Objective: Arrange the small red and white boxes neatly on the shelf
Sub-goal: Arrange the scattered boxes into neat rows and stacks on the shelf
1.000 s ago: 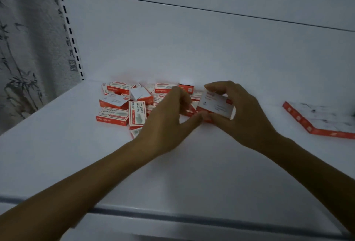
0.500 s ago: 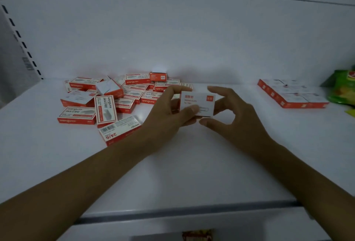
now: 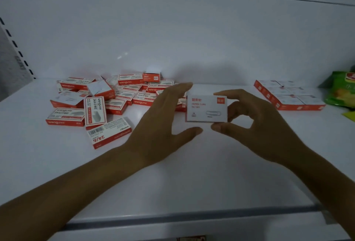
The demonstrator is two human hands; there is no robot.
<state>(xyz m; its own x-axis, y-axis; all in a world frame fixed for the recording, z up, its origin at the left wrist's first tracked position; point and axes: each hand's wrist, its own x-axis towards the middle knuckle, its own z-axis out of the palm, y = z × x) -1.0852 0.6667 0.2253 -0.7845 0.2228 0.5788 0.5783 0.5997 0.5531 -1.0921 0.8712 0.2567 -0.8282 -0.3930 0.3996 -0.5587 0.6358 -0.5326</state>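
Note:
My right hand pinches a small white box with red print between thumb and fingers, holding it upright above the white shelf. My left hand hovers just left of that box with fingers spread and straight, not touching it. A loose pile of several red and white boxes lies scattered on the shelf at the back left, some flat, some tilted. A flat, tidy block of several red and white boxes sits at the back right.
A green snack bag stands at the far right edge, with a yellow-green item in front of it. The shelf's back wall rises behind the boxes. A slotted upright runs along the left. The shelf's front lip is near me.
My left hand has let go of the white box and opened. My right hand keeps it and has carried it to the right. The view has shifted right.

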